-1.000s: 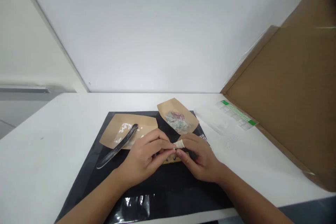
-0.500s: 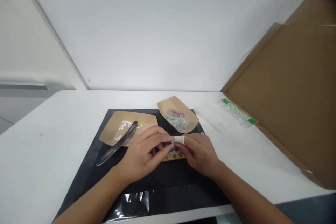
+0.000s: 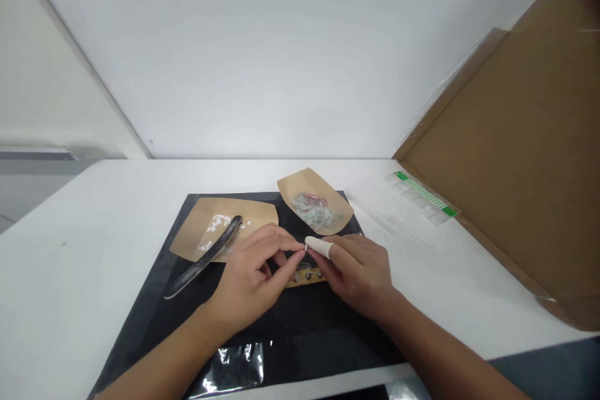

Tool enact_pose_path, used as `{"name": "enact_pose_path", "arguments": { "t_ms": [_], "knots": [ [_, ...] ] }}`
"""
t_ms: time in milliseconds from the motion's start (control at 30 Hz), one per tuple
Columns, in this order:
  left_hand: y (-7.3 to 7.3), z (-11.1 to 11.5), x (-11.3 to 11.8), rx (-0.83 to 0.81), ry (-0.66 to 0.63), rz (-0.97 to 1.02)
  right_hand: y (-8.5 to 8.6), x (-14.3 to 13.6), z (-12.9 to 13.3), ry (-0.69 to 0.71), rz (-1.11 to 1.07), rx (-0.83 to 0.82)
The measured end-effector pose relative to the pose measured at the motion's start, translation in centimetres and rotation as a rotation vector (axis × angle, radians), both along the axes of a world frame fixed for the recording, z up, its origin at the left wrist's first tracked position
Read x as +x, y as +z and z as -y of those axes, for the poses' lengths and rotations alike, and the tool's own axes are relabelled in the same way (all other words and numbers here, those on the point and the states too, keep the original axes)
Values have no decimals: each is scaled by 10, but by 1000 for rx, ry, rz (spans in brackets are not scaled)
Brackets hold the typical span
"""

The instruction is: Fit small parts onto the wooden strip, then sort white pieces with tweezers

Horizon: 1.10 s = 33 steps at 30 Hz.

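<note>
My left hand (image 3: pixel 260 269) is pinched, its thumb and forefinger meeting the fingertips of my right hand (image 3: pixel 359 265). Between the tips is a tiny pale piece (image 3: pixel 306 248), too small to name; both hands appear to grip it. A white finger cot (image 3: pixel 319 246) covers my right forefinger. Just below the fingers lies a narrow yellow-brown strip (image 3: pixel 300 279) with small round metallic parts on it, partly hidden by my hands. Left of my left hand, black tweezers (image 3: pixel 206 259) rest across a brown paper tray (image 3: pixel 187 231) holding small white bits.
A second paper tray (image 3: pixel 290 181) holds crumpled clear and reddish scraps. Both trays sit on a black mat (image 3: pixel 290 337) on the white table (image 3: pixel 60 262). At right are a clear plastic sheet with a green-edged strip (image 3: pixel 426 194) and a large cardboard piece (image 3: pixel 520 156).
My fingertips have lifted slightly off the yellow-brown strip, showing more of it. The right forefinger with the finger cot has tilted upward. The whole view has shifted a little.
</note>
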<state>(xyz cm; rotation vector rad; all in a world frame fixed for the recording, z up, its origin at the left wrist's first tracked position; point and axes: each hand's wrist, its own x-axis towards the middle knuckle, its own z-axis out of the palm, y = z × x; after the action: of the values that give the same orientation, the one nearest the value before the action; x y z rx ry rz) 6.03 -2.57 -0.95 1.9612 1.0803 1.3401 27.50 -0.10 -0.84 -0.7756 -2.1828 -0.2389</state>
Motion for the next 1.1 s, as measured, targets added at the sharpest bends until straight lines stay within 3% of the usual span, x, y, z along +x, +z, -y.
{"name": "enact_pose_path", "arguments": {
  "t_ms": [133, 433, 1100],
  "knots": [
    [0, 1, 2, -11, 30, 1, -1, -1, 2, 3, 25, 22],
    [-1, 1, 5, 156, 79, -61, -2, -6, 3, -15, 48, -1],
    [1, 1, 4, 143, 88, -186, -1, -9, 1, 15, 67, -14]
  ]
}}
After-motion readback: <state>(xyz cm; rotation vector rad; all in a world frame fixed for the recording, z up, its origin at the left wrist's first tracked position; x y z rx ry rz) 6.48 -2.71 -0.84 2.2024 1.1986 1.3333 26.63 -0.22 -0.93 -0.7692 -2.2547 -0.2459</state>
